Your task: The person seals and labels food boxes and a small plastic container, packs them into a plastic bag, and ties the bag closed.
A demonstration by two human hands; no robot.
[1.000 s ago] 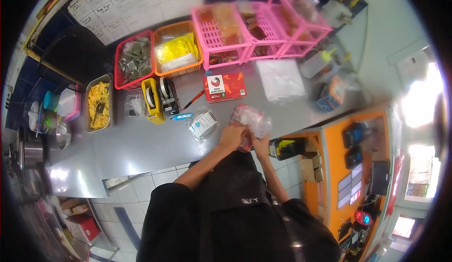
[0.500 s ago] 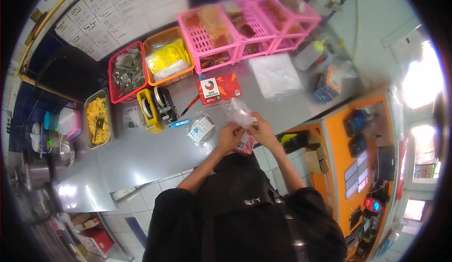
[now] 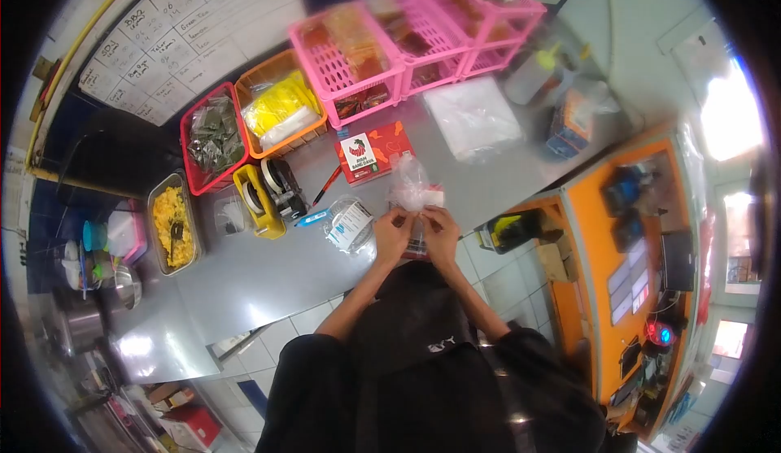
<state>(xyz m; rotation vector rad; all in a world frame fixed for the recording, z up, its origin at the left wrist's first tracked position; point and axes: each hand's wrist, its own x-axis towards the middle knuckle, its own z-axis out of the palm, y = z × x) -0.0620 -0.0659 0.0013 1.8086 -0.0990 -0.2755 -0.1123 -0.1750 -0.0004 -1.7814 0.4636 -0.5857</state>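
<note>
At centre frame, left hand [image 3: 392, 237] and right hand [image 3: 440, 236] pinch a clear bag [image 3: 411, 183] at its lower end, seemingly steadying it.

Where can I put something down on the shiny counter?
Bare counter shows in front of the yellow-food tray and tape dispensers, and between the right hand and the white plastic stack. Crowded: along the baskets at the back.

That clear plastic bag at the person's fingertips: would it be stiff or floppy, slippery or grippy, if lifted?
The clear plastic bag would probably sag and fold, since its thin film looks crumpled. Its shiny surface suggests it may be somewhat slippery.
</note>
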